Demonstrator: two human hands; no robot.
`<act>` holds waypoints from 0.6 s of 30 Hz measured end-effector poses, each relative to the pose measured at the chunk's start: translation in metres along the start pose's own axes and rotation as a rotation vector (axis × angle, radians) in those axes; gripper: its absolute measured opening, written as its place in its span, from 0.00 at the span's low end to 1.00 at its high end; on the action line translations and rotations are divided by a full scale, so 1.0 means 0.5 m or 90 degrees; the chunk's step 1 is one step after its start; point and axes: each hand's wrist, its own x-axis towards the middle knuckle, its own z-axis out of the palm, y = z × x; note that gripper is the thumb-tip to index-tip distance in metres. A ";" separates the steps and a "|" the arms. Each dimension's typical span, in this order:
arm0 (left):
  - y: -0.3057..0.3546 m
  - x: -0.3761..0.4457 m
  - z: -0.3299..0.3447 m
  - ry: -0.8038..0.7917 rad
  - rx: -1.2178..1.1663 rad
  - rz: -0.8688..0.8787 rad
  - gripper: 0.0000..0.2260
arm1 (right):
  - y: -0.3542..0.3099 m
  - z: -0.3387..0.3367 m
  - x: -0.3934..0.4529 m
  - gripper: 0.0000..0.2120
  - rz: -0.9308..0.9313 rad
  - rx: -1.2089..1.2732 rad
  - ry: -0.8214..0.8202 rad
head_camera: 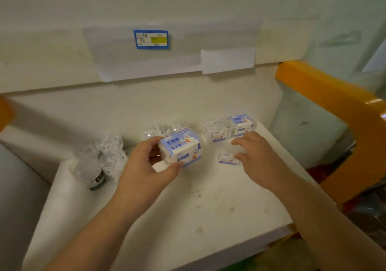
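Nearest, the left hand [146,166] grasps a blue-and-white plastic-wrapped box [180,150] over the white shelf [188,218], likely to place it; the right hand [257,158], fingers relaxed and empty, reaches for a small flat packet [227,159] just right.

Head cam, what I see of the body: two forearms, bare from the frame's lower edge to the wrists. Both the left hand [146,162] and the right hand [257,158] bare. Blur softens nails and knuckles; I can't note finer marks

held box [180,150] left of small packet [228,159]; clear case [229,129] behind packet; wrapped bundles [100,162] far left
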 end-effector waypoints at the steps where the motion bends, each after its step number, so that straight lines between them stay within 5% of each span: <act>1: 0.005 0.001 0.007 0.011 0.006 -0.009 0.24 | 0.013 0.010 0.020 0.15 -0.014 -0.005 -0.003; 18: 0.079 0.016 0.129 0.071 0.076 -0.044 0.25 | 0.087 0.060 0.121 0.17 -0.128 0.066 0.036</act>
